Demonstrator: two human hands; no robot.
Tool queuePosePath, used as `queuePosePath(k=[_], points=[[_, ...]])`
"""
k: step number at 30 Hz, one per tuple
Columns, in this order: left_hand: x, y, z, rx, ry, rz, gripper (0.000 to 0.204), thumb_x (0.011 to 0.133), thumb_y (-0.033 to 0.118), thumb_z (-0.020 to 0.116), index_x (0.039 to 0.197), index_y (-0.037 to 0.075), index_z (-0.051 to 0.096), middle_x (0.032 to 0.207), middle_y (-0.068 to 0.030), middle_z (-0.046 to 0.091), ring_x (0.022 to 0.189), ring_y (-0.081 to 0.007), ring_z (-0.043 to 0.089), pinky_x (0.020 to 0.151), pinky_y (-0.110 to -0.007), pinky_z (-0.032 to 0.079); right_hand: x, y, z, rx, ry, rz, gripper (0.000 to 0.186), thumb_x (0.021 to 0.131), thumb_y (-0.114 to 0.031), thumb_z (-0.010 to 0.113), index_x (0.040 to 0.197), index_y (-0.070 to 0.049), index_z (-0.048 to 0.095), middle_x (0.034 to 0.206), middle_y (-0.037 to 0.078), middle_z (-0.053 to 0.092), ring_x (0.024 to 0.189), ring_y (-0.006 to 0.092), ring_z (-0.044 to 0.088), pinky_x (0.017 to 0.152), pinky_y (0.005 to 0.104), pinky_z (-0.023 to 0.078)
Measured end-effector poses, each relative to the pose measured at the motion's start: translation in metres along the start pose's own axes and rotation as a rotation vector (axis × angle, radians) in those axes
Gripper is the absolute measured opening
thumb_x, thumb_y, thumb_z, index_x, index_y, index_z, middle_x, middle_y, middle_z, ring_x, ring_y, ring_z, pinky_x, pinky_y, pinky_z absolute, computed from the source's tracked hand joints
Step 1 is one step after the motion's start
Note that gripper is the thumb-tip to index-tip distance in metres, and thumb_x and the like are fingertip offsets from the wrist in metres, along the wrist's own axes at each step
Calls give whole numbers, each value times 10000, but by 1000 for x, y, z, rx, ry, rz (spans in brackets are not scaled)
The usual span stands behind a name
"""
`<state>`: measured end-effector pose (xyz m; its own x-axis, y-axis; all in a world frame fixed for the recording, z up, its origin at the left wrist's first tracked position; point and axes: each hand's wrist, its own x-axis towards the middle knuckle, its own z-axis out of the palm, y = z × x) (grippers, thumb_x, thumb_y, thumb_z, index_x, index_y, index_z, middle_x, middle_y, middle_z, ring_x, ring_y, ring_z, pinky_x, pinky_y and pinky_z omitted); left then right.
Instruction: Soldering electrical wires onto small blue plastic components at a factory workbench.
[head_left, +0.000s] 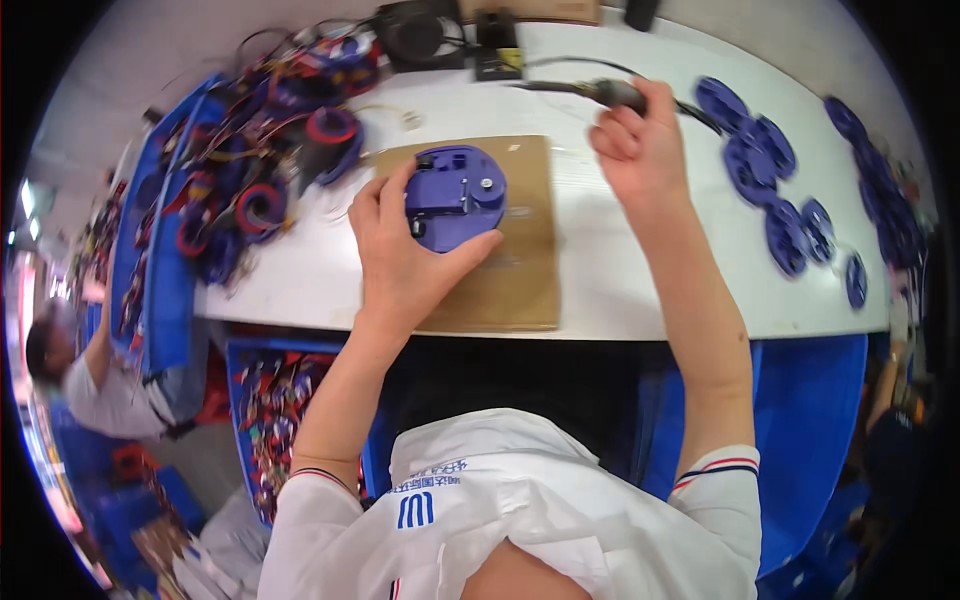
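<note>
My left hand (393, 262) grips the left and lower rim of a purple oval plastic housing (440, 200), thumb at its lower right edge and fingers at its left. Small black parts sit along the housing's left side, and a round metal piece shows on its right. Under it lies a brown cardboard sheet (530, 285). Raised to the right of the cardboard, my right hand (640, 145) is closed round a soldering iron (615, 95). Its thin tip points left, and a black cord trails off to the right. The iron and hand are slightly blurred.
Wired purple and red parts (300, 140) are heaped at left beside a blue bin (165, 290). Several purple shells (750, 165) lie at right. A black stand (497, 60) is at the back. Another blue bin (810, 430) is below the table. A person (110, 390) sits at far left.
</note>
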<state>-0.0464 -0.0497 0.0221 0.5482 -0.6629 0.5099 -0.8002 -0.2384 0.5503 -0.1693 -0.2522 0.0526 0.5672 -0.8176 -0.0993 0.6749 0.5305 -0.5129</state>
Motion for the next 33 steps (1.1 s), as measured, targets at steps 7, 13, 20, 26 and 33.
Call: queuePosePath(k=[7,13,20,26,33], points=[[-42,-17,-39,210,-172,-174,921,536,383,835,1275,8,432,1106,-184,491,1022,-326,470,902,-415,385,-4,31,-27,-111,121,66,194,878,-170,507,728,-48,523,437,-81,282,351,24,196,359,182,170],[-13,-30,-39,118,-430,211,952,529,390,836,1292,8,415,1110,-182,483,1019,-309,467,927,-415,337,-10,32,-32,-128,142,68,191,884,-168,492,752,-38,536,439,-82,282,351,24,188,357,182,169],[-16,-18,-11,22,-251,120,971,527,450,814,1296,14,414,1138,-192,460,1027,-329,450,928,-423,297,-7,29,-31,-85,197,96,196,884,-171,493,767,-24,548,438,-83,284,345,27,187,352,184,171],[-21,2,22,386,-116,-183,955,571,545,747,1298,24,413,1175,-222,425,1058,-375,411,925,-455,285,3,29,-55,-70,65,140,207,881,-170,508,766,-3,551,434,-91,288,341,27,199,351,179,182],[-83,-87,-56,35,248,-103,123,775,107,661,880,42,661,864,-56,634,830,-225,553,803,-339,410,45,6,-100,-108,-73,270,161,895,-103,502,755,-38,455,486,-45,338,363,47,239,381,196,225]])
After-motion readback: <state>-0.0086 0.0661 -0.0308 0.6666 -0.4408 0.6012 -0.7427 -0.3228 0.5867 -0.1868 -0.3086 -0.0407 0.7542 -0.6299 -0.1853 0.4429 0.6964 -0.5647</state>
